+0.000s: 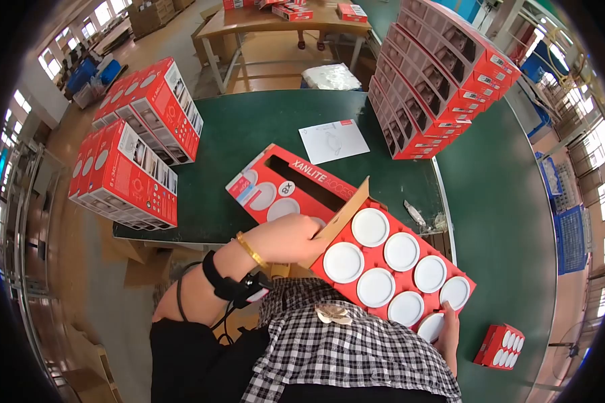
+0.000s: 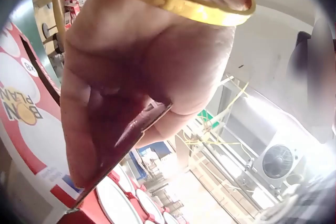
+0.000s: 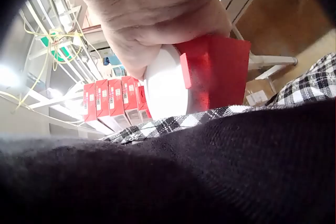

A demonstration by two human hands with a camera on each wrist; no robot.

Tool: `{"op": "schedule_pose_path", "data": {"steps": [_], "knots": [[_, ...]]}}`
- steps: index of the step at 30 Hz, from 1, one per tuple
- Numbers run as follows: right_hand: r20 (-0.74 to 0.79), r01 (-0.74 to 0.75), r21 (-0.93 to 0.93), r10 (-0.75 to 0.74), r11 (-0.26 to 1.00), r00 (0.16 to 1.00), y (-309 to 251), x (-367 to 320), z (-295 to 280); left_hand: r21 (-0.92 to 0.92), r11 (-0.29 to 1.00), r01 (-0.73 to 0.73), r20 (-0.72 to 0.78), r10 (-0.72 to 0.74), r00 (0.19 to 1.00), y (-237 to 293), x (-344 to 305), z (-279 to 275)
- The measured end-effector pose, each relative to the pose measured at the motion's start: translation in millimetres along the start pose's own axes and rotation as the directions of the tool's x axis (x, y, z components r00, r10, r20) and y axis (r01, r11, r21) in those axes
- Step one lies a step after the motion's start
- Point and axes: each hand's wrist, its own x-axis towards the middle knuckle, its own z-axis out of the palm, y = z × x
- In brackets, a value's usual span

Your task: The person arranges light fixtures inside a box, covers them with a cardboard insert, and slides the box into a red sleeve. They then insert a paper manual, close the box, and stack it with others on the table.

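A red tray with several round white discs (image 1: 376, 287) is tilted in front of the person's apron. The left hand (image 1: 292, 238) grips the cardboard flap at its upper left end; in the left wrist view the fingers of this hand (image 2: 126, 82) curl round the flap edge. At the tray's lower right end the right hand (image 1: 448, 336) holds the corner, thumb by a disc. In the right wrist view the right hand (image 3: 157, 19) grips the red end beside a white disc (image 3: 167, 85). A red XANLITE box (image 1: 265, 191) with a dark slot lies behind the tray.
Red boxes (image 1: 138, 174) stand at the left of the green table (image 1: 228, 121); a tall stack (image 1: 437, 80) rises at the back right. A printed sheet (image 1: 334, 142) and a small tool (image 1: 414, 213) lie between. A small red pack (image 1: 501, 346) sits at the lower right.
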Motion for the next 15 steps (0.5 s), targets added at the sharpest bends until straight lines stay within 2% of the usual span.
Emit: {"op": "schedule_pose_path", "data": {"steps": [1, 3, 4, 5, 7, 8, 9, 11, 12, 14, 15], "knots": [[0.000, 0.001, -0.008, -0.001, 1.000, 1.000, 2, 2, 2, -0.008, 1.000, 0.000, -0.002, 0.000, 1.000, -4, 1, -1], [-0.027, -0.127, 0.106, 0.130, 0.986, 0.991, 5, 14, 9, -0.115, 0.991, 0.069, -0.070, -0.077, 0.995, -16, 10, -3], [-0.067, -0.151, 0.066, 0.156, 0.986, 0.986, 0, 19, 19, -0.069, 0.998, -0.008, -0.135, -0.002, 0.991, -29, 16, 2], [0.060, -0.222, 0.126, 0.216, 0.967, 0.975, 11, 49, 15, -0.082, 0.997, -0.012, -0.141, 0.000, 0.990, -39, 22, 5], [0.204, -0.275, 0.153, 0.242, 0.949, 0.948, 14, 74, 18, 0.047, 0.998, 0.041, -0.155, -0.034, 0.987, -46, 29, 3], [0.306, -0.250, 0.154, 0.194, 0.956, 0.932, 19, 89, 19, 0.035, 0.994, 0.102, -0.132, -0.097, 0.986, -45, 30, 1], [0.325, -0.254, 0.156, 0.193, 0.955, 0.926, 18, 94, 26, 0.030, 0.994, 0.105, -0.147, -0.099, 0.984, -51, 33, 3], [0.322, -0.232, 0.150, 0.174, 0.961, 0.931, 27, 117, 33, 0.157, 0.987, 0.032, -0.256, 0.010, 0.967, -72, 43, 18], [0.309, -0.212, 0.134, 0.162, 0.968, 0.937, 32, 127, 39, 0.157, 0.987, 0.044, -0.259, -0.001, 0.966, -80, 44, 25], [0.346, -0.225, 0.140, 0.165, 0.964, 0.924, 51, 155, 45, 0.290, 0.957, 0.016, -0.424, 0.113, 0.899, -92, 41, 39], [0.351, -0.239, 0.142, 0.177, 0.961, 0.920, 59, 163, 50, 0.298, 0.954, 0.026, -0.414, 0.105, 0.904, -93, 38, 46]]}}
